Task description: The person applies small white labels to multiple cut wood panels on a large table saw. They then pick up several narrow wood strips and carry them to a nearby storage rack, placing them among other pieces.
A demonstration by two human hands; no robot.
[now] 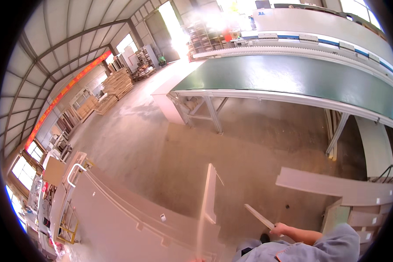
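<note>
My right hand (280, 229) is closed round the near end of a narrow pale strip (259, 216), which points away from me over the floor. At the bottom edge only a sliver of my left hand (198, 260) shows; its fingers are hidden. A longer pale strip (208, 194), partly smeared by motion, runs up from beside that hand, but I cannot tell whether the hand grips it. Left of it lies a stack of large brownish panels (131, 218), with a small white piece (163, 217) on top.
Ahead stands a long table with a green belt top (266, 74) on metal legs, a white machine (318, 26) behind it. Several long boards (332, 185) are stacked at my right. A white curved handle (72, 172) rises at the left; timber stacks (118, 83) stand farther back.
</note>
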